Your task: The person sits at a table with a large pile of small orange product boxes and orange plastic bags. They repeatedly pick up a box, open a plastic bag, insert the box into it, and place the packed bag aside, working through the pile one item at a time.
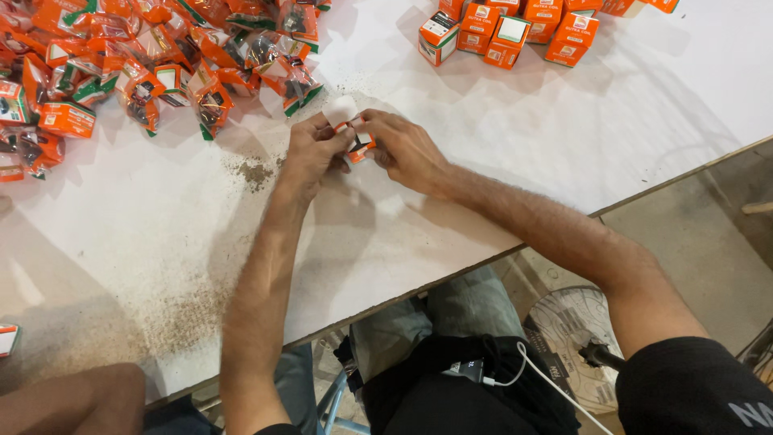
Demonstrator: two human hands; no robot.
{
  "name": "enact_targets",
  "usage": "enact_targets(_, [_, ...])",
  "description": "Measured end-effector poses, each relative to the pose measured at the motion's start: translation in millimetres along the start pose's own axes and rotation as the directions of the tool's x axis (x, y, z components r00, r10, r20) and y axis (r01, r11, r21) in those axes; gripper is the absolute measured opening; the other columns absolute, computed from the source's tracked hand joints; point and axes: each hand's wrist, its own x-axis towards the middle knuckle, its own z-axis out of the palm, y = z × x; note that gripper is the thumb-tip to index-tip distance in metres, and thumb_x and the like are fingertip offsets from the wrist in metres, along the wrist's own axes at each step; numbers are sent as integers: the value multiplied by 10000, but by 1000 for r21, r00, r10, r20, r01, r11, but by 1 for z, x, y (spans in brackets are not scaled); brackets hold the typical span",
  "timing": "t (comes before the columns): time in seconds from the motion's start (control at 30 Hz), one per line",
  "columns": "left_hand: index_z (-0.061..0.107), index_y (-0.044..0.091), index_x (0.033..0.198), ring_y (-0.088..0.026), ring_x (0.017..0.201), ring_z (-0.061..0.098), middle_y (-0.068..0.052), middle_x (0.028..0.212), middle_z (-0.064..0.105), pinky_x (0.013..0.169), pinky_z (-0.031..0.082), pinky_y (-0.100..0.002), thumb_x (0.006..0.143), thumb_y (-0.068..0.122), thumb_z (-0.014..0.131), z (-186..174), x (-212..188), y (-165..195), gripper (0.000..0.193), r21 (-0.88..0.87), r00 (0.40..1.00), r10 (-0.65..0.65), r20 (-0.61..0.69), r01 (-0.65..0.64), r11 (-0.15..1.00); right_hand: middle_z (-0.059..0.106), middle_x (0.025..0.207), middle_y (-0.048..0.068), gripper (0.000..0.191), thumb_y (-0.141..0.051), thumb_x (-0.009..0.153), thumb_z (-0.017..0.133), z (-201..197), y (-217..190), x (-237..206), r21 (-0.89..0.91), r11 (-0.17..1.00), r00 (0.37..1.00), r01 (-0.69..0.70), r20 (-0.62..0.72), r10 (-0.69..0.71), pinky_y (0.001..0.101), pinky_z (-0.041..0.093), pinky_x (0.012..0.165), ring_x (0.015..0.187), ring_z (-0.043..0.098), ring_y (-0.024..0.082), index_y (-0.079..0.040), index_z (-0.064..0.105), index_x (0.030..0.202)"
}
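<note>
Head view looks down from the person's eyes. Closest to us are the person's legs in grey trousers (pixel 463 310), with a black bag (pixel 459 387) resting on the lap and a thin white cord (pixel 535 372) running across it. A round fan (pixel 568 326) sits on the floor by the right knee. At the bottom left corner, part of another person's arm (pixel 72 403) pokes in.

Next comes the edge of the big white table (pixel 451 234). Brown dust (pixel 256 172) is sprinkled on it, in a small dark patch near the left wrist and more of it lower down on the left.

Both bare arms stretch out over the table, and the hands meet in the middle. The left hand (pixel 310 149) is curled tight, with its fingers pinching a small orange and white box (pixel 357 141). The right hand (pixel 403 149) is curled too and grips the same box from the other side. A white flap (pixel 341 109) of the box sticks up above the fingers. The box is just above the table top, held between the two hands.

Farther away on the left lies a big messy pile of shiny orange packets (pixel 161 56). It is near the hands but not touching them. Farther away on the right stands a group of closed orange boxes (pixel 515 28), packed close together, well apart from the pile of packets.
</note>
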Motion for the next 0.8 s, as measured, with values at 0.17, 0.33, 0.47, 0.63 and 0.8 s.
enact_targets(0.17, [730,36,1299,-225,904,663,-87,964,704,862,571,-306,977,74,680,14,-22,-4,328,380,863,502,-62,-445,811,648,1281,167,368,-64,914,808,-2,1,2,89,995,999,-43,-22,45,429,575,784,972,701,336,-46,521,1144])
enact_targets(0.33, [662,22,1264,-340,1294,637,-210,1388,643,1090,524,-390,937,76,763,9,-40,-3,346,453,658,729,187,-717,531,672,1245,127,545,-21,900,770,-3,3,0,263,951,986,-166,43,160,400,620,818,1062,735,292,-48,388,1287])
enact_targets(0.47, [673,46,1201,-309,1283,692,-175,1372,687,1089,549,-393,991,59,735,9,-37,-4,219,397,796,603,55,-572,718,678,1216,123,627,-29,870,833,-4,6,4,225,964,990,-138,45,131,408,613,818,1033,733,290,-57,383,1305])
enact_targets(0.63, [649,26,1101,-398,1377,587,-229,1427,618,1151,500,-431,968,58,743,8,-34,-12,165,455,665,723,189,-711,535,665,1245,120,648,-34,865,824,-7,6,5,214,969,992,-123,50,115,404,611,824,1048,731,284,-60,398,1353])
enact_targets(0.8, [672,33,1134,-450,1527,376,-277,1592,447,1261,349,-503,1021,99,711,3,-45,-14,137,640,644,703,301,-683,352,574,1330,178,803,-111,846,823,-4,6,3,-7,999,996,47,80,-46,458,512,989,1223,575,361,-64,387,1519])
